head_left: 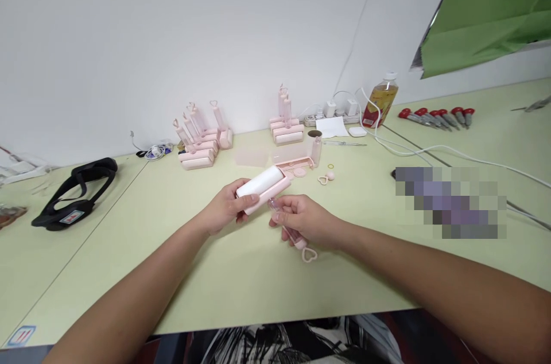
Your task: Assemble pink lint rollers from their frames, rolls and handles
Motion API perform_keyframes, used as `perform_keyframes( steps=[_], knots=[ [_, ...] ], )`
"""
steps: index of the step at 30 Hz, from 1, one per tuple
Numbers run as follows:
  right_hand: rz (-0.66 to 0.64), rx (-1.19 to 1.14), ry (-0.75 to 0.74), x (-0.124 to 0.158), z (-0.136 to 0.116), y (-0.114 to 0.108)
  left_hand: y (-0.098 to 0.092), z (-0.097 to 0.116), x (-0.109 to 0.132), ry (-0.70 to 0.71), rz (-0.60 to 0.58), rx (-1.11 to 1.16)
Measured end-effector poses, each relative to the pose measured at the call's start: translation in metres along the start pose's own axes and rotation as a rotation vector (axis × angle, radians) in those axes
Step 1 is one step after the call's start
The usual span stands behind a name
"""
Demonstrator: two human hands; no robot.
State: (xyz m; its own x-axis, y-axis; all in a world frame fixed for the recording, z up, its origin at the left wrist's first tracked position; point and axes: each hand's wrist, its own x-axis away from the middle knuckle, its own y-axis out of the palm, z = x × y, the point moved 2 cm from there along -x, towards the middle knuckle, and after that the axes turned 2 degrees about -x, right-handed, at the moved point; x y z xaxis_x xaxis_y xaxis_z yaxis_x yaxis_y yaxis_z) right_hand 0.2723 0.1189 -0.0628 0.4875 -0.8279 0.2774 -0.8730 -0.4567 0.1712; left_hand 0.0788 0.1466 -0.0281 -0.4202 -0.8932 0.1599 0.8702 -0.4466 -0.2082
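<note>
My left hand (230, 206) is closed round the pink housing of a lint roller head (262, 183) with a white roll in it, tilted up to the right. In my right hand (301, 217) is a clear pink handle (295, 236) with a heart-shaped loop (309, 255) at its lower end. Its upper end is close to the underside of the head; whether they touch I cannot tell. Just beyond lie loose parts: a pink cover (303, 163), a round pink disc (299, 172), a heart-loop cap (323, 179) and a small yellow ring (330, 166).
Assembled pink lint rollers stand in a left group (198, 146) and a right group (286, 123) by the wall. A drink bottle (380, 101), white cables, red-handled screwdrivers (439, 117) and a blurred-out object (447, 203) are on the right. A black headset strap (75, 197) lies left.
</note>
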Motion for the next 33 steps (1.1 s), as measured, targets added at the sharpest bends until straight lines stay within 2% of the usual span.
perform_keyframes(
  steps=[5, 8, 11, 13, 15, 19, 23, 26, 30, 33],
  knots=[
    [0.021, -0.012, -0.007, -0.001, 0.001, 0.002, -0.007, 0.009, -0.009, 0.092, 0.032, -0.214],
    [0.026, 0.002, -0.031, -0.003, 0.003, 0.001, -0.025, 0.016, -0.03, 0.219, 0.212, -0.45],
    [0.018, -0.005, -0.032, -0.006, 0.006, -0.002, -0.043, 0.017, -0.063, 0.341, 0.324, -0.895],
    [0.011, -0.003, -0.032, -0.007, 0.008, -0.003, -0.051, 0.012, -0.085, 0.311, 0.32, -1.169],
    [0.001, 0.009, -0.033, -0.008, 0.009, -0.004, -0.055, 0.006, -0.104, 0.239, 0.263, -1.324],
    [0.0, 0.026, -0.022, -0.008, 0.009, -0.004, -0.055, 0.001, -0.117, 0.211, 0.186, -1.398],
    [0.006, 0.045, 0.002, -0.008, 0.009, -0.004, -0.054, -0.004, -0.094, 0.19, 0.14, -1.332],
    [0.008, 0.089, -0.012, -0.008, 0.007, -0.003, -0.054, -0.013, -0.064, 0.146, 0.115, -1.114],
    [0.019, 0.103, -0.022, -0.007, 0.005, -0.001, -0.053, -0.019, -0.028, 0.078, 0.228, -0.606],
    [0.025, 0.097, -0.03, -0.006, 0.005, -0.002, -0.046, -0.02, -0.013, 0.032, 0.198, -0.131]
  ],
)
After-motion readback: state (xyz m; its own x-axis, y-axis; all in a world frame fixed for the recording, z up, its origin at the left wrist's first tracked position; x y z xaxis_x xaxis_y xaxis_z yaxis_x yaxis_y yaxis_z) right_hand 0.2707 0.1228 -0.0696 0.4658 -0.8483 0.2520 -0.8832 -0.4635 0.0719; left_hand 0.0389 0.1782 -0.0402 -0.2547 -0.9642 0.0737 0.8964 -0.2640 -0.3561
